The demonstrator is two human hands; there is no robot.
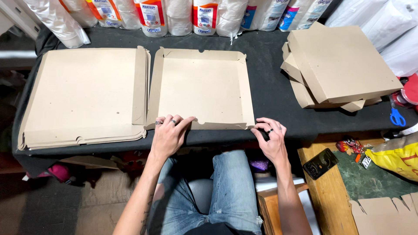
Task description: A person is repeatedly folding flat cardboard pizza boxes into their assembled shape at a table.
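A flat brown cardboard box blank (pixel 200 87) lies in the middle of a black-covered table (pixel 270 91), its side flaps partly raised. My left hand (pixel 169 134) rests on the blank's near left corner, fingers pressing the front flap. My right hand (pixel 271 137) pinches the near right corner of the same flap at the table's edge. Both hands wear rings.
A stack of unfolded cardboard blanks (pixel 82 95) lies at the left. Folded boxes (pixel 339 65) are piled at the right. Plastic-wrapped rolls (pixel 178 15) line the back. Blue scissors (pixel 396 116), a phone (pixel 321 163) and a yellow bag (pixel 398 156) sit at the right.
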